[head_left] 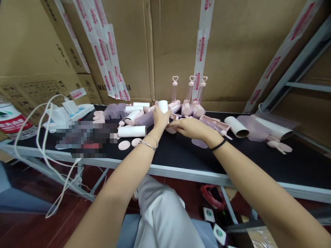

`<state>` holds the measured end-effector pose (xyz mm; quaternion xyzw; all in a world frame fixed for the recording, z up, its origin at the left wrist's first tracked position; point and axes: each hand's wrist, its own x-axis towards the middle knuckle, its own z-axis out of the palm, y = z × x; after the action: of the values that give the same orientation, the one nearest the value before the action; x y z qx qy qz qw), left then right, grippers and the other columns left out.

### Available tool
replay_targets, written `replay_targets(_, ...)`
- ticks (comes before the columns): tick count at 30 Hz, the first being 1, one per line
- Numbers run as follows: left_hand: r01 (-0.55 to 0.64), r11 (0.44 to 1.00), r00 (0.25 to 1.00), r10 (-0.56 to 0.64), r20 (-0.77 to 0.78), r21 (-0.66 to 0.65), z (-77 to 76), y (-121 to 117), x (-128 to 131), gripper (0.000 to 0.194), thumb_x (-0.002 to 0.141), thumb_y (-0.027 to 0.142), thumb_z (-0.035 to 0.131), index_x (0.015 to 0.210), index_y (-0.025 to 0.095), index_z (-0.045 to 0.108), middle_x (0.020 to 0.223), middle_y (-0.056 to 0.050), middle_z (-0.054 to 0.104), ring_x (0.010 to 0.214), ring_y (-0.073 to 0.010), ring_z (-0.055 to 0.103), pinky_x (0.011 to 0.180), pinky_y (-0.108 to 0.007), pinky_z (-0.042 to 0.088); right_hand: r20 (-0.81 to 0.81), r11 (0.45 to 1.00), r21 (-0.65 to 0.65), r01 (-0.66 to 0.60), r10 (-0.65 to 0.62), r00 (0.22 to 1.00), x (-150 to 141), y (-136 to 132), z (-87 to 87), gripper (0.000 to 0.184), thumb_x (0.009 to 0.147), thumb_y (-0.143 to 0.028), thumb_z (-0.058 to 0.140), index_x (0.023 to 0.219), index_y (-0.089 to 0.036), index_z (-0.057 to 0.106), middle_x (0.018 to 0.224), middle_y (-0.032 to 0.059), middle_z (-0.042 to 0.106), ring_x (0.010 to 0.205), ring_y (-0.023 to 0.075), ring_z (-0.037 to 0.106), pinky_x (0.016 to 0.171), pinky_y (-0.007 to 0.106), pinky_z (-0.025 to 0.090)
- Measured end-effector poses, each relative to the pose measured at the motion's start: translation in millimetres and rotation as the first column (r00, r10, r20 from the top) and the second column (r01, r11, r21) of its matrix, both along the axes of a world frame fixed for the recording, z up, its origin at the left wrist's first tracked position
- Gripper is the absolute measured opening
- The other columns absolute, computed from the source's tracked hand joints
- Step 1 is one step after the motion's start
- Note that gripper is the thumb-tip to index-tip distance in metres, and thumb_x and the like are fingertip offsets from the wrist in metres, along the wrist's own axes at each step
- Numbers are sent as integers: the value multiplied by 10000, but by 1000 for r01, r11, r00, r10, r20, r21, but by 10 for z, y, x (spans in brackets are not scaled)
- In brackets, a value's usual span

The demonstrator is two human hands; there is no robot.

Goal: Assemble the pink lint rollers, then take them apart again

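Note:
My left hand point(160, 119) is wrapped around a white tube point(163, 106), which stands nearly upright with its top end showing. Fingers of my right hand point(190, 127) reach left to the tube's lower end and are drawn together; whatever they pinch there is hidden. Just below those fingers lies a pale pink disc point(170, 130), partly covered. Another white tube point(132, 131) rests on its side left of my left hand. Two more pink discs, one nearer the edge point(124, 145) and one by my bracelet point(136, 142), lie flat on the black tabletop point(178, 156).
Behind my hands stand clear tubes with heart-shaped pink tops point(175, 82). Purple sleeves point(116, 111) and pink parts are piled around them. At right lie white tubes point(236, 126) and a translucent sheet point(253, 128). A power strip point(82, 109) with cables is at left; cardboard point(170, 44) walls the back.

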<state>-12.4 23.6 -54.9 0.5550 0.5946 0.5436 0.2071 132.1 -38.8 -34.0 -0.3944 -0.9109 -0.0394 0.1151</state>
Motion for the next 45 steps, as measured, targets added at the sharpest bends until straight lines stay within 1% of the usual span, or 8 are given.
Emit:
replay_targets(5, -30, 996, 993, 19, -116, -89, 16, -41, 6, 701, 783, 209, 653, 1425, 120, 387, 1472, -191, 443, 1436, -298, 330, 1149, -367, 308, 140, 986, 60, 156, -163, 977, 26, -43, 56, 348, 958, -247, 373, 1123, -241, 679, 1077, 86, 715, 862, 227, 673, 687, 298, 436)
replay_targets(8, -15, 993, 987, -3, -160, -114, 7, -52, 0, 738, 802, 209, 626, 1468, 88, 335, 1500, -213, 401, 1454, -296, 298, 1157, -367, 299, 148, 960, 71, 269, -277, 949, 64, -42, 79, 337, 956, -228, 372, 1118, -206, 666, 1028, 112, 720, 852, 240, 672, 710, 314, 435)
replay_targets(14, 18, 994, 980, -38, -196, -105, 6, -58, -16, 518, 827, 186, 571, 1339, 120, 523, 1433, -161, 503, 1339, -260, 462, 1121, -366, 351, 44, 943, 178, 282, -294, 955, 113, 4, 73, 323, 961, -276, 380, 1020, -195, 688, 1057, 132, 702, 943, 258, 643, 817, 354, 433)
replay_targets(20, -1, 1000, 970, 1, -241, 0, 53, -96, -10, 349, 833, 130, 553, 1162, 167, 662, 1313, -111, 610, 1281, -234, 511, 1107, -364, 365, -118, 883, 274, 382, -363, 924, 178, -7, 159, 212, 883, -339, 510, 842, -200, 664, 913, 89, 703, 804, 221, 621, 656, 296, 378)
replay_targets(26, 26, 998, 968, -9, -250, 63, 90, -154, 13, 323, 839, 109, 539, 1117, 180, 688, 1234, -98, 639, 1199, -214, 560, 1059, -360, 410, -364, 789, 255, 559, -458, 811, 423, 28, 284, 245, 843, -393, 535, 687, -212, 588, 723, 67, 655, 662, 200, 566, 566, 293, 300)
replay_targets(30, 31, 998, 975, -19, -223, 52, 99, -172, 16, 310, 841, 104, 530, 1096, 185, 687, 1226, -83, 645, 1195, -210, 566, 1066, -365, 401, -473, 711, 193, 677, -537, 698, 658, 108, 311, 185, 838, -383, 548, 784, -219, 613, 761, 75, 663, 695, 215, 566, 603, 306, 349)
replay_targets(35, 49, 998, 980, -38, -194, 49, 102, -162, 8, 300, 842, 100, 512, 1071, 194, 683, 1224, -71, 656, 1194, -210, 566, 1093, -399, 371, -499, 671, 119, 732, -597, 628, 876, 184, 290, 163, 836, -288, 528, 930, -209, 635, 880, 102, 683, 799, 232, 586, 697, 332, 413)
replay_targets(45, 73, 997, 980, -63, -190, 41, 96, -150, 14, 279, 840, 95, 521, 1045, 189, 684, 1179, -53, 690, 1152, -204, 588, 1066, -399, 389, -457, 653, 138, 744, -625, 633, 991, 279, 203, 270, 810, -182, 450, 970, -196, 667, 1015, 131, 670, 910, 263, 600, 760, 360, 440)
